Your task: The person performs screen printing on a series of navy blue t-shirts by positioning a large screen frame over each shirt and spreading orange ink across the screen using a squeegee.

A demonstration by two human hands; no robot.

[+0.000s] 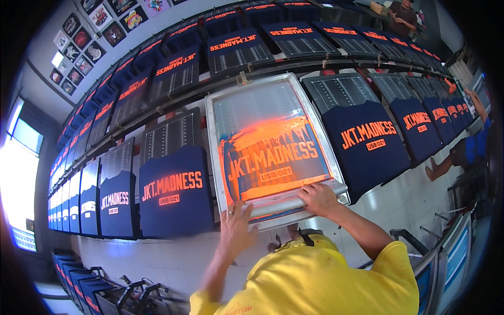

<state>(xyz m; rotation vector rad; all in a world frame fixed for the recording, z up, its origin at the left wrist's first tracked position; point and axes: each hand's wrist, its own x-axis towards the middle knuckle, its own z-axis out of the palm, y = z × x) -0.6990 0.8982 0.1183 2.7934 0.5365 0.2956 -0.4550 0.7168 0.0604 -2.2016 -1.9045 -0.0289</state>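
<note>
A metal-framed printing screen (212, 157) lies over a dark navy shirt on a slanted board. Bright orange ink (262, 134) covers much of its mesh, with lettering showing through. Across the near end of the screen lies a long squeegee (275, 205), with a band of orange ink along its far side. My right hand (319, 199) grips the squeegee toward its right end, fingers over the top. At the other end my left hand (237, 223) has its fingers curled over the squeegee beside the frame's corner. Its thumb points inward, and its palm side is hidden.
Printed navy shirts (172, 191) (365, 142) lie on boards at both sides, close to the screen. A rail (173, 102) runs behind this row, with more shirts beyond. A person (403, 18) stands far right; another person's arm (476, 104) shows at the right edge.
</note>
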